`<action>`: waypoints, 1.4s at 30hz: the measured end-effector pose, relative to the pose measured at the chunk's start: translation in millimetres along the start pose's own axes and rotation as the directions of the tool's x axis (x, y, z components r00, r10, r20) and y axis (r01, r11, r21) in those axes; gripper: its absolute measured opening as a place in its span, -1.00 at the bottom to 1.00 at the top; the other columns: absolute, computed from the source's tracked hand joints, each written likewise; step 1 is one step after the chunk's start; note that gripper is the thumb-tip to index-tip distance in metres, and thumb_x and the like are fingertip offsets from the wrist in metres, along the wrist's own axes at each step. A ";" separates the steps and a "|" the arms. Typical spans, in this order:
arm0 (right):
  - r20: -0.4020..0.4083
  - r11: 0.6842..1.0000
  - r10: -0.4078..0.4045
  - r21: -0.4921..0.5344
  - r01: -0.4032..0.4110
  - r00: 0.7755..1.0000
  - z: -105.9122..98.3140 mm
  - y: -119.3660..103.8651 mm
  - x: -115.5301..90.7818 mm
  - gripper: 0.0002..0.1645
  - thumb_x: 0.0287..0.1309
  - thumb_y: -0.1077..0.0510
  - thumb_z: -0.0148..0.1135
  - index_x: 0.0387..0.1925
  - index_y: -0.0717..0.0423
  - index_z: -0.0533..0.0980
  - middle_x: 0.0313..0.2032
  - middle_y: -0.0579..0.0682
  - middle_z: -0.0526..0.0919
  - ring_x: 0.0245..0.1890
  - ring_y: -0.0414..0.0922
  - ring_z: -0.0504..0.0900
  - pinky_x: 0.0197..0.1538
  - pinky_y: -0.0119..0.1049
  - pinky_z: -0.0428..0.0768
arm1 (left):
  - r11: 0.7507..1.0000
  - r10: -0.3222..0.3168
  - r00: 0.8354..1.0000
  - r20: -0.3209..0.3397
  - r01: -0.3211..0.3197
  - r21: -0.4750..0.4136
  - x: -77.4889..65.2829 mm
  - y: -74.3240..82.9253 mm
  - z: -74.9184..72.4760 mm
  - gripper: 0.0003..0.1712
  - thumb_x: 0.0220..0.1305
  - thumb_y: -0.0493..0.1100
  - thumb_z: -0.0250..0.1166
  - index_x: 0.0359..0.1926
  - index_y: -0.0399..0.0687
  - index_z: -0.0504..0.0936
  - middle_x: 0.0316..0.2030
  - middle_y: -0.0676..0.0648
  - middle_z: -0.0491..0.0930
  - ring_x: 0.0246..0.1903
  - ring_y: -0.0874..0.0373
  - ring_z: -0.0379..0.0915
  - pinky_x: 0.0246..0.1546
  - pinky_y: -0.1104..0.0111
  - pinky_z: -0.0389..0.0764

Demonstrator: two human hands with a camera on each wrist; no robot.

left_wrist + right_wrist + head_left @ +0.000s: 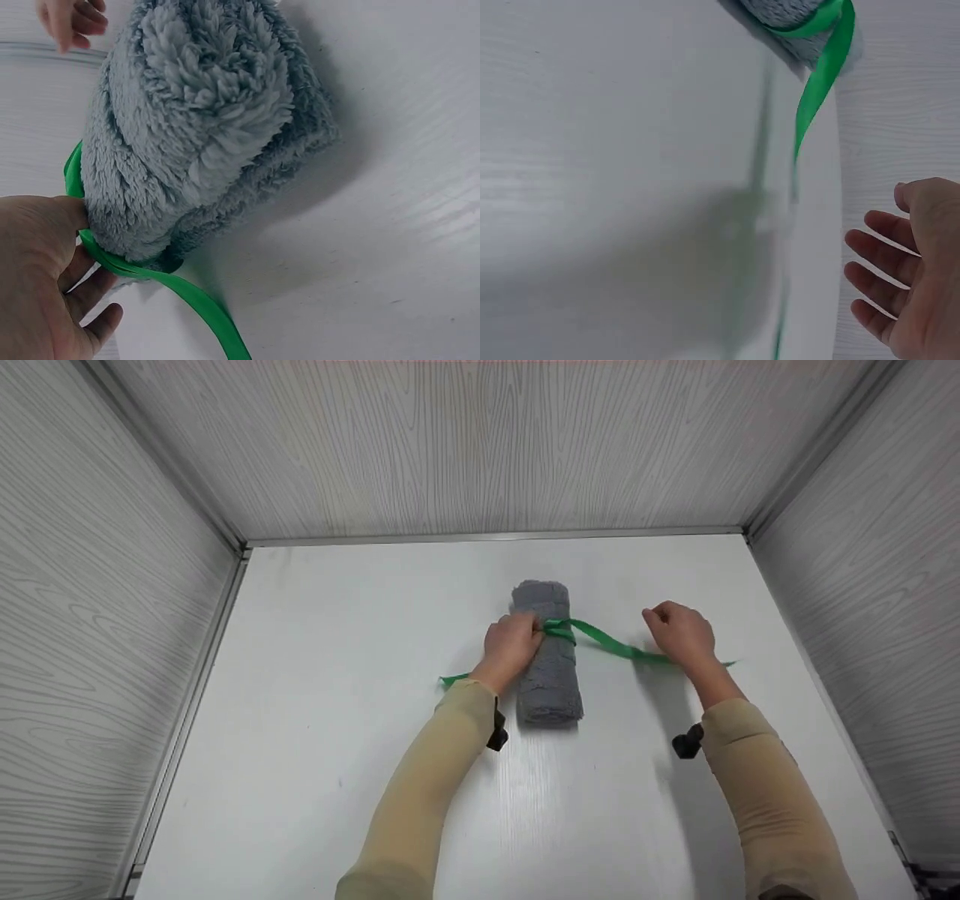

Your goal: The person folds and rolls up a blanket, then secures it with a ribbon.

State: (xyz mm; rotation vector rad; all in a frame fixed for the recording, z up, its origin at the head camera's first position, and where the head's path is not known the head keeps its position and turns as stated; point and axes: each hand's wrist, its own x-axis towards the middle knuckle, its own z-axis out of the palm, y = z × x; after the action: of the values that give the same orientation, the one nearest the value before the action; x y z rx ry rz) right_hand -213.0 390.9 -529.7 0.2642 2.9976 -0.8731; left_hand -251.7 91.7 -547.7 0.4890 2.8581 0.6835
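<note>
A rolled grey fluffy towel point(550, 686) lies lengthwise on the white table, with a green ribbon point(607, 643) around its middle. At the roll's left side my left hand point(511, 649) pinches the ribbon; in the left wrist view the thumb lies against the fleece and a tail of ribbon point(196, 300) runs off below. My right hand point(684, 637) is raised to the right of the roll, above the ribbon's long right tail. Its fingers point(885, 255) are spread and loosely bent in the right wrist view, holding nothing and apart from the ribbon.
The white tabletop point(337, 660) is bounded by a back wall point(480, 450) and side walls point(97, 622) with pale wood grain. Metal strips run along the joins. Small black devices point(688, 741) sit at both wrists.
</note>
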 end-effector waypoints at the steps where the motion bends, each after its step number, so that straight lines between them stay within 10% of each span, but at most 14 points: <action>1: 0.011 1.000 -0.020 0.010 0.020 1.000 7.2 -1.1 0.8 -0.41 0.54 -0.18 -0.02 0.10 0.26 0.58 0.01 0.23 0.66 0.03 0.20 0.58 0.09 0.16 0.48 | 1.000 -0.001 1.000 0.000 0.001 -0.001 0.0 -0.2 -0.2 -0.84 0.54 -0.04 0.20 -0.06 0.03 0.64 -0.18 0.02 0.67 -0.13 0.05 0.59 -0.03 0.14 0.55; 13: 0.099 0.957 -0.246 0.182 0.226 0.964 74.9 -62.5 1.1 -0.49 0.61 -0.04 -0.04 0.38 0.08 0.46 0.33 0.11 0.50 0.40 0.10 0.36 0.41 0.09 0.30 | 1.000 0.024 0.999 -0.038 -0.024 0.001 -1.7 -1.8 1.1 -0.85 0.51 -0.05 0.24 -0.08 0.04 0.68 -0.19 0.04 0.69 -0.15 0.07 0.61 -0.10 0.16 0.59; 26: 0.141 0.967 -0.132 0.234 0.097 0.981 85.1 -79.6 14.0 -0.50 0.50 -0.18 0.08 0.04 0.17 0.55 -0.17 0.11 0.62 -0.22 -0.01 0.52 -0.15 -0.14 0.48 | 0.999 0.042 0.998 -0.039 -0.043 -0.006 -2.4 -4.6 1.1 -0.83 0.51 -0.05 0.25 -0.04 0.01 0.67 -0.14 0.03 0.67 -0.12 0.07 0.60 -0.07 0.16 0.59; 36: 0.121 0.915 -0.077 0.404 0.022 0.990 79.5 -77.5 1.0 -0.68 0.40 -0.05 0.15 -0.17 0.16 0.52 -0.26 0.07 0.57 -0.28 -0.01 0.48 -0.23 -0.16 0.45 | 0.985 0.037 0.999 0.005 -0.036 -0.166 -4.2 -18.0 -4.7 -0.68 0.48 0.01 0.28 0.12 -0.01 0.59 0.04 -0.04 0.57 0.05 0.09 0.51 0.06 0.19 0.54; 42: 0.127 0.880 -0.052 0.474 -0.015 0.991 79.7 -73.6 -3.4 -0.69 0.40 -0.02 0.16 -0.14 0.18 0.54 -0.20 0.09 0.62 -0.16 -0.02 0.58 -0.13 -0.18 0.49 | 0.934 -0.018 0.995 0.096 0.051 -0.355 -11.3 -32.7 -11.9 -0.49 0.45 0.13 0.26 0.21 -0.07 0.45 0.15 -0.09 0.48 0.11 0.06 0.46 0.12 0.20 0.51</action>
State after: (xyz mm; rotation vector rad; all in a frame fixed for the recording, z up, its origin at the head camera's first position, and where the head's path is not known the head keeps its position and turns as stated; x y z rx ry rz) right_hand -224.9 286.6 -557.7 0.1665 2.6190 -1.5550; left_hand -252.9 55.3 -551.4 0.4001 2.5669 1.1139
